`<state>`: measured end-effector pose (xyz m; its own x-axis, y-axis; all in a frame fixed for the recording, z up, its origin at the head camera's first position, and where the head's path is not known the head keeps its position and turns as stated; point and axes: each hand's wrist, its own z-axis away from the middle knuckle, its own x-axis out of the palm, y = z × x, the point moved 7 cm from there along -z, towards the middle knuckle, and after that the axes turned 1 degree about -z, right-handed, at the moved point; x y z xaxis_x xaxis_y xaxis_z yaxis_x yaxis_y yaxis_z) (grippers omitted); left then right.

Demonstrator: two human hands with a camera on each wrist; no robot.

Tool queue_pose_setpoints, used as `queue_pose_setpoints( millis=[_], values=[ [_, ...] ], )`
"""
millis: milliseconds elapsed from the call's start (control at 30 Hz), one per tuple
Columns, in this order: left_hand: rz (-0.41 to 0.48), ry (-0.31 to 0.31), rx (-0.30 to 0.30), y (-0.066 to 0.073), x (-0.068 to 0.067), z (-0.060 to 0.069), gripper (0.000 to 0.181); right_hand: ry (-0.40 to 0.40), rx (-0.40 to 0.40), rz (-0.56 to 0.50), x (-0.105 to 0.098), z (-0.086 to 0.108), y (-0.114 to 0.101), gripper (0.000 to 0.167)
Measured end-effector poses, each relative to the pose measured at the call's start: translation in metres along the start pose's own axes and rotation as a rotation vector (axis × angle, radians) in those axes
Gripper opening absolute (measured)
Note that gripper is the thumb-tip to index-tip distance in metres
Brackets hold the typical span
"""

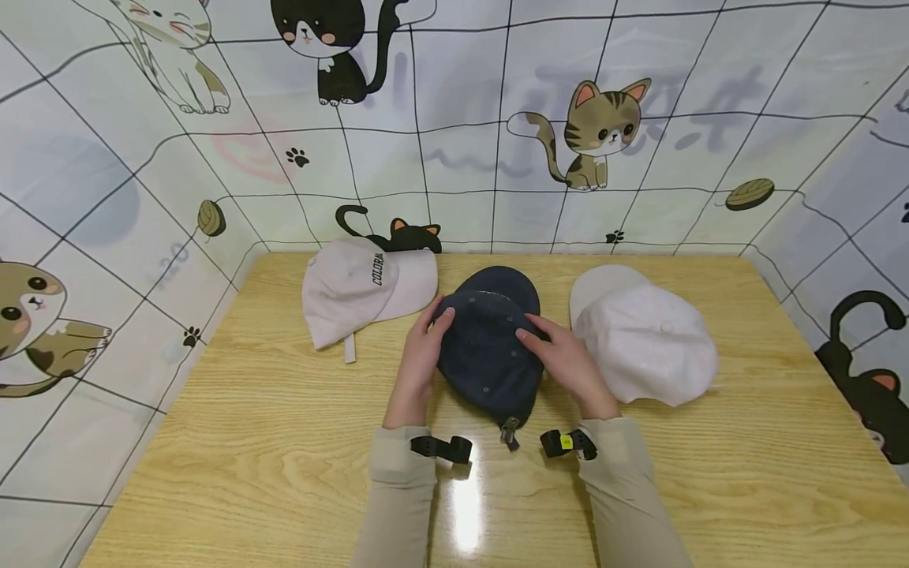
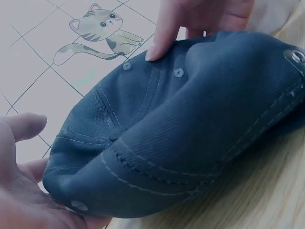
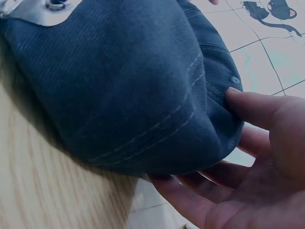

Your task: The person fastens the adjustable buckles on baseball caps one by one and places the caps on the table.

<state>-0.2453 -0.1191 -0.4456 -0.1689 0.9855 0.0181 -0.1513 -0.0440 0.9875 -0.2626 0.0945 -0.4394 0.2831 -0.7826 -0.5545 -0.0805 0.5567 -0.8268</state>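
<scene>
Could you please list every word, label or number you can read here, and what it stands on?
"COLOR…", on the pale pink cap; its last letters are unclear.
Yellow label on the right wrist's black strap: too small to read.
Faint markings on the cat-patterned backdrop: too faint to read.

Forearms [image 1: 401, 497] angled inward; left grip [image 1: 423, 343], right grip [image 1: 568, 359] curled, thumbs [image 3: 257, 107] uppermost

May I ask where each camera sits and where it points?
Head: on the head, facing forward and down at the navy baseball cap; left hand, right hand, sleeves show.
Left wrist: worn there, facing the cap; left hand at left, right fingers above.
Right wrist: worn there, facing the cap; right hand at right, a finger above.
Wrist views share its metal buckle.
</scene>
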Motion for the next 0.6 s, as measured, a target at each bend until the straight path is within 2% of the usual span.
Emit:
queue_pose_setpoints(
  millis=[100, 200, 400, 500, 600],
  values=[
    [0.035, 0.003, -0.005, 0.001, -0.001, 0.000, 0.047, 0.008, -0.002, -0.008, 0.000, -0.001, 0.001, 0.066],
    [0.089, 0.006, -0.028, 0.002, -0.001, 0.001, 0.054, 0.020, 0.000, -0.018, 0.000, -0.001, 0.002, 0.064],
    [0.282, -0.010, -0.079, 0.008, 0.000, 0.009, 0.059, 0.056, 0.019, -0.040, -0.002, -0.002, 0.003, 0.061],
    [0.375, -0.011, -0.084, 0.008, -0.001, 0.010, 0.054, 0.071, 0.022, -0.070, -0.003, -0.001, 0.003, 0.059],
    [0.492, -0.014, -0.083, 0.003, -0.001, 0.005, 0.044, 0.091, 0.015, -0.103, -0.005, 0.000, 0.002, 0.056]
  ],
)
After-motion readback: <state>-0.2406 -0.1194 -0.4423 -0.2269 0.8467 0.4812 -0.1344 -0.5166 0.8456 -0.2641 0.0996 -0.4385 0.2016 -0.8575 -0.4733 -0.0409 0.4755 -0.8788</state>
